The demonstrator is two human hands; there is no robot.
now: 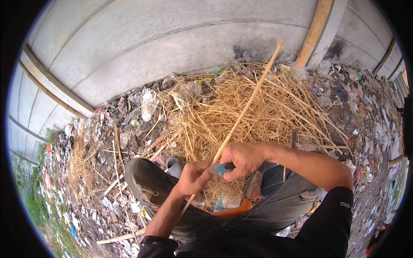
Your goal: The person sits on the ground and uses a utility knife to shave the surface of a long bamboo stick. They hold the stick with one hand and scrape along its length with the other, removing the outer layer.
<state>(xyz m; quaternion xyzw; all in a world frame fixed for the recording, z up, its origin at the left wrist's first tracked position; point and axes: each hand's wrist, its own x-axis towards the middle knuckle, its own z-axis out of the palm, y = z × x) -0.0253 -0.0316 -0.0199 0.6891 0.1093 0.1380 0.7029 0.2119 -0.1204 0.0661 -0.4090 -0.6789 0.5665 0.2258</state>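
A long, pale bamboo strip [246, 105] runs slantwise from the far right, through my hands, down toward my lap. My left hand [193, 177] is closed around its lower part, with thumb and fingers pinching. Close beside it, my right hand [243, 160] grips a small blue-handled knife [224, 168]. Its greyish front end lies against the strip near my left fingertips; my fingers hide much of the knife. Beyond my hands spreads a heap of thin, straw-coloured bamboo shavings [223, 101].
My bent knees [148, 178] stand on both sides of my hands. An orange object [235, 210] lies between my legs. Loose bamboo sticks [117, 150] lie at left. Plastic litter [149, 105] covers the ground up to a concrete wall [172, 51] with a bamboo post [314, 34].
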